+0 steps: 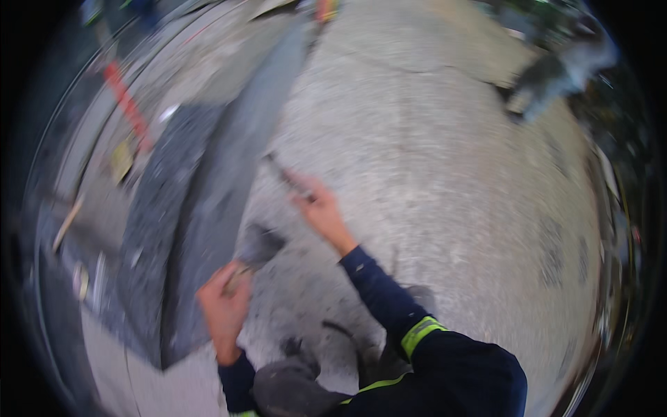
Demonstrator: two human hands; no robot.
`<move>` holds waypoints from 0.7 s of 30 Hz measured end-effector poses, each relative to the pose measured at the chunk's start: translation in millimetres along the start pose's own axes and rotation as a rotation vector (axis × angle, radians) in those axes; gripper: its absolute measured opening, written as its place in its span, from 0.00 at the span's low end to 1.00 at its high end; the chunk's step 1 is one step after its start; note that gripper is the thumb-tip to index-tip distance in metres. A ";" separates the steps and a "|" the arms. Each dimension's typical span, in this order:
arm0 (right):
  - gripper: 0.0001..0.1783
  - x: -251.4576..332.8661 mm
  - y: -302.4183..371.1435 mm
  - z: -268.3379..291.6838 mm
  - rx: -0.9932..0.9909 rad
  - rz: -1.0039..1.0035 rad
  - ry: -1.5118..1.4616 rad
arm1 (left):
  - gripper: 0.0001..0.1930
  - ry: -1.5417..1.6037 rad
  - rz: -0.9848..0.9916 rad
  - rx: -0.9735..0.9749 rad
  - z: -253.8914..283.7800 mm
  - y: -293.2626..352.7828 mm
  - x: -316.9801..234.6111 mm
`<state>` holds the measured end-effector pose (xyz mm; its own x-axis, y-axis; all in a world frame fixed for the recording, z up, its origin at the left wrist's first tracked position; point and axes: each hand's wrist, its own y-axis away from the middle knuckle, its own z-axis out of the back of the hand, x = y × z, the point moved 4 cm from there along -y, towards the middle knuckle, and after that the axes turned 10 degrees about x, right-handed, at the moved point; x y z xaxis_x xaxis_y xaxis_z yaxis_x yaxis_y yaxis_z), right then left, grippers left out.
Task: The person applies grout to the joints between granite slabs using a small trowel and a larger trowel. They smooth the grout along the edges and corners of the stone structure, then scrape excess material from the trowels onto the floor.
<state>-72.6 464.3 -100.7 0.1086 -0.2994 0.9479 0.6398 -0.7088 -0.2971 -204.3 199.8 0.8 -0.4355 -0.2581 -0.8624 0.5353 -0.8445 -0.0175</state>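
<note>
My left hand (226,306) is closed round the handle of what looks like a trowel (260,247). Its grey blade points away from me, over the pavement beside the strip of dark, wet-looking concrete (229,181). Farther forward and to the right, my right hand (321,210) grips a slim tool with a dark tip (276,166). That tip points up and left toward the strip's edge. Motion blur hides the exact kind of the slim tool. Dark grey crumbs (299,281) lie on the ground between my arms.
A long red-orange bar (126,104) lies at the far left, near a yellowish piece (121,161). A wooden stick (67,224) rests left of the strip. Pale pavement (445,181) spreads to the right. A blurred person (556,73) is at the upper right.
</note>
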 end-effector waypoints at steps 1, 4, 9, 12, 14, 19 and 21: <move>0.30 -17.0 -3.6 -10.7 0.019 -0.055 -0.026 | 0.17 -0.040 0.013 0.057 -3.7 7.0 7.5; 0.27 -35.1 -35.4 -57.9 -0.070 0.027 -0.199 | 0.17 -0.017 0.072 0.186 -12.7 18.8 18.9; 0.27 -49.8 -73.8 -105.2 -0.154 0.150 -0.217 | 0.18 -0.022 0.271 0.266 -6.6 28.5 38.2; 0.26 -53.7 -93.2 -124.4 -0.179 0.149 -0.227 | 0.18 -0.034 0.325 0.267 -1.7 30.6 45.6; 0.25 -54.3 -104.4 -132.8 -0.197 0.149 -0.309 | 0.19 -0.043 0.333 0.277 -1.0 30.5 50.3; 0.25 -58.5 -117.1 -141.8 -0.220 0.135 -0.285 | 0.19 0.015 0.317 0.270 -3.0 28.3 61.4; 0.26 -61.0 -120.4 -144.3 -0.218 0.152 -0.262 | 0.18 0.025 0.339 0.275 -3.5 27.4 65.5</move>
<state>-266.1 475.8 -139.3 0.3989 -0.2585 0.8798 0.4277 -0.7962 -0.4279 -215.6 161.4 -57.9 -0.2492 -0.5336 -0.8082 0.4305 -0.8086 0.4011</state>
